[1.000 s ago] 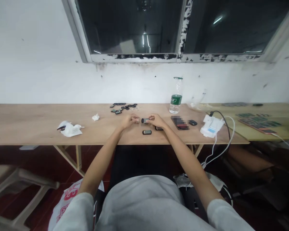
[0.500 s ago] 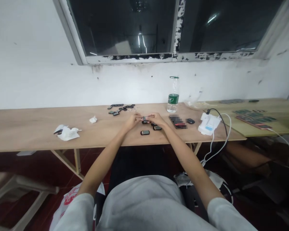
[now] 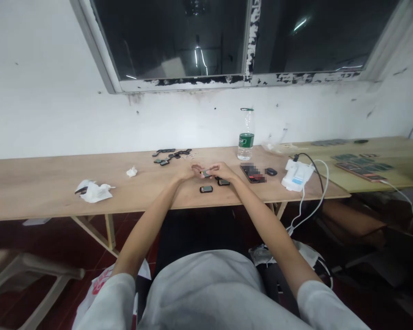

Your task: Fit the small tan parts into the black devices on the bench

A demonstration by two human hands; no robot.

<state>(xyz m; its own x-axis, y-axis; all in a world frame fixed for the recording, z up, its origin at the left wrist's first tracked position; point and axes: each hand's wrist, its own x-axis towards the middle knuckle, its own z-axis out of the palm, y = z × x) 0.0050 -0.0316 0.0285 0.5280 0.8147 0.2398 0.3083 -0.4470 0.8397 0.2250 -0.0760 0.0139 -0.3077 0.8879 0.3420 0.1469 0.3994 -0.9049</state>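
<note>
A small flat grey-green piece (image 3: 205,173), which looks like a little circuit board, is pinched in my right hand (image 3: 221,170) just above the table. My left hand (image 3: 190,172) is at the piece's left end with its fingers parted; whether a fingertip touches it is too small to tell. Below them lies a black rounded case (image 3: 206,189) with a grey-green inside. Another such case (image 3: 223,182) rests by my right wrist, partly covering more dark parts.
Several dark cases (image 3: 164,162) lie loosely toward the wall. Crumpled tissue (image 3: 95,191) is at left. A water bottle (image 3: 245,141), phone (image 3: 252,173), black mouse-like object (image 3: 270,171) and white power strip (image 3: 298,175) with cables stand at right. Another person's arm (image 3: 351,217) shows below the right-hand table.
My left fingers have loosened from the small piece and spread apart. The piece has tilted and dropped slightly in my right hand. The whole view has shifted a little.
</note>
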